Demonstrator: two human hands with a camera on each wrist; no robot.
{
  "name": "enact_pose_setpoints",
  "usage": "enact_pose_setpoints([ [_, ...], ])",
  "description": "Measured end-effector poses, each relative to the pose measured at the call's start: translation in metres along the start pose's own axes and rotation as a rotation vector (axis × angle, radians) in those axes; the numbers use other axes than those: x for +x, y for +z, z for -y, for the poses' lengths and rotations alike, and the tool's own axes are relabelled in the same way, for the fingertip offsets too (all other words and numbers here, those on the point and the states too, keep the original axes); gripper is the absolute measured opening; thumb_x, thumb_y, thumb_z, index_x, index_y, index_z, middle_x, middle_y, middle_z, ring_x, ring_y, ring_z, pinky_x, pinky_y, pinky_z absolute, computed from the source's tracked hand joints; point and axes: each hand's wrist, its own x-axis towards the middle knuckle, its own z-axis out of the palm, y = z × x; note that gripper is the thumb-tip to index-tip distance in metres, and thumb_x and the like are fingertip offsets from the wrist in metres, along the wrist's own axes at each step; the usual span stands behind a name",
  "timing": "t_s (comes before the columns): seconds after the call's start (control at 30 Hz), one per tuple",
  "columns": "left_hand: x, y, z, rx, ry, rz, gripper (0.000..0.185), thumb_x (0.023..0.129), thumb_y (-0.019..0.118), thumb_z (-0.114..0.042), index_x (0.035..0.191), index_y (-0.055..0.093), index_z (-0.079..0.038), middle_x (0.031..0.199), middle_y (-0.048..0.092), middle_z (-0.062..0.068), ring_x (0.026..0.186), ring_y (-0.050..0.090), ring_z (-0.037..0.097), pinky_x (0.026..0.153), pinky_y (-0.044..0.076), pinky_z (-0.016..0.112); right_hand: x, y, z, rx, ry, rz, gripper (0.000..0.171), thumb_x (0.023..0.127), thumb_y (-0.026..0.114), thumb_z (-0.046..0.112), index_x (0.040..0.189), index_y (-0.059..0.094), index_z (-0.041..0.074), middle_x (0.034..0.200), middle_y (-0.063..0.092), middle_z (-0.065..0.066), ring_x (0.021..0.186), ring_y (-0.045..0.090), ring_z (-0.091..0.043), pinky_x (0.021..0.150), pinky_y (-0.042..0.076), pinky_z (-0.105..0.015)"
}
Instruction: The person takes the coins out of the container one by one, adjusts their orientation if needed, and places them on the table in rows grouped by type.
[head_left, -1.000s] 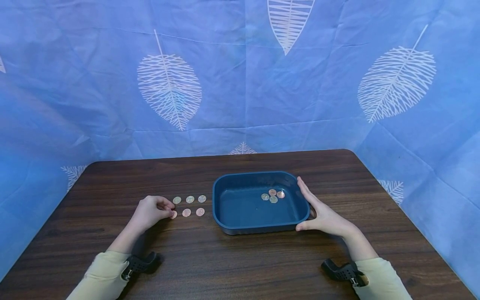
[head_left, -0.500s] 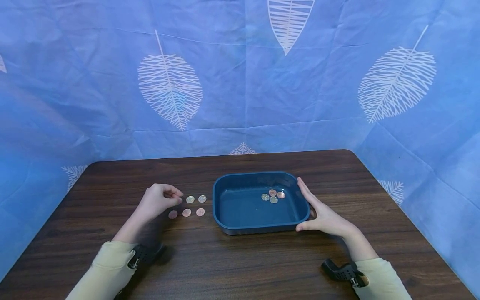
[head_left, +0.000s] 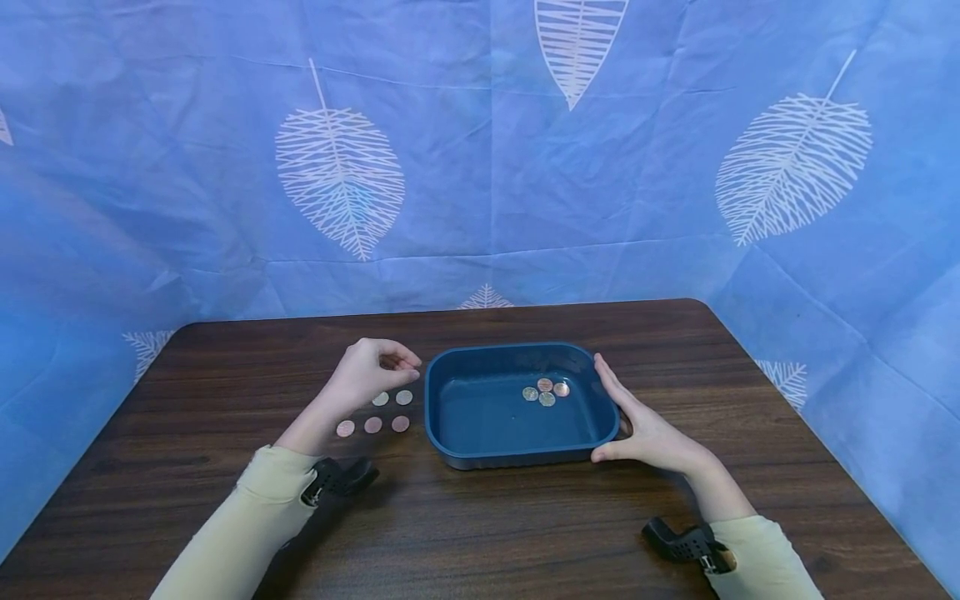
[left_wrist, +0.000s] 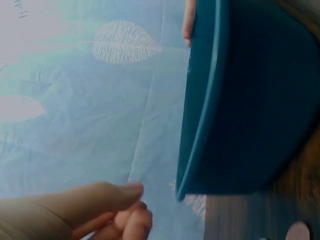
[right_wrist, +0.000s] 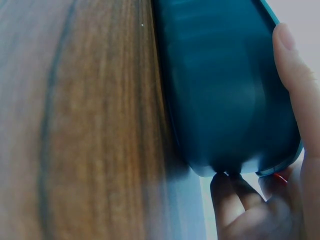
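A dark blue plastic tray [head_left: 517, 348] stands in the middle of the brown table, with several coins [head_left: 546, 391] in its far right part. My left hand [head_left: 400, 364] hovers above the table just left of the tray's far left corner, thumb and fingers pinched together on a small coin that is mostly hidden. Below it several coins [head_left: 372, 425] lie in two rows on the table. My right hand [head_left: 626, 421] rests against the tray's right wall, fingers straight, thumb at the near corner. The left wrist view shows the pinched fingers [left_wrist: 125, 205] beside the tray [left_wrist: 250, 100].
A blue cloth with white leaf prints [head_left: 337, 175] hangs behind and along both sides of the table [head_left: 480, 533]. The right wrist view shows the tray's outer wall [right_wrist: 225, 90] and one finger [right_wrist: 295, 100] along its rim.
My left hand rose from the left end of the coin rows and moved right toward the tray. The leftmost coin of the far row is gone from the table. The right hand stayed still.
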Motion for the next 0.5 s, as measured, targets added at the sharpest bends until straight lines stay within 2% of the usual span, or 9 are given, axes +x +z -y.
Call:
enact_pose_setpoints([
  [0.23,0.013,0.014,-0.008,-0.135,0.045,0.068,0.019,0.087,0.071,-0.013,0.102,0.071,-0.001,0.086,0.067,0.003,0.079,0.062,0.018,0.073,0.052,0.034,0.000,0.000,0.000,0.002,-0.007,0.007,0.116,0.080,0.077,0.009,0.152,-0.011,0.032,0.158,-0.018,0.000,0.142,-0.008,-0.038,0.102,0.033,-0.047],
  [0.5,0.029,0.036,-0.019,-0.163,0.062,0.094,0.013,0.085,0.072,-0.008,0.098,0.072,-0.005,0.085,0.067,0.003,0.078,0.062,0.017,0.071,0.052,0.031,0.000,0.000,0.000,-0.003,-0.007,0.001,0.116,0.080,0.078,0.010,0.152,-0.010,0.032,0.158,-0.017,-0.001,0.142,-0.007,-0.038,0.102,0.033,-0.048],
])
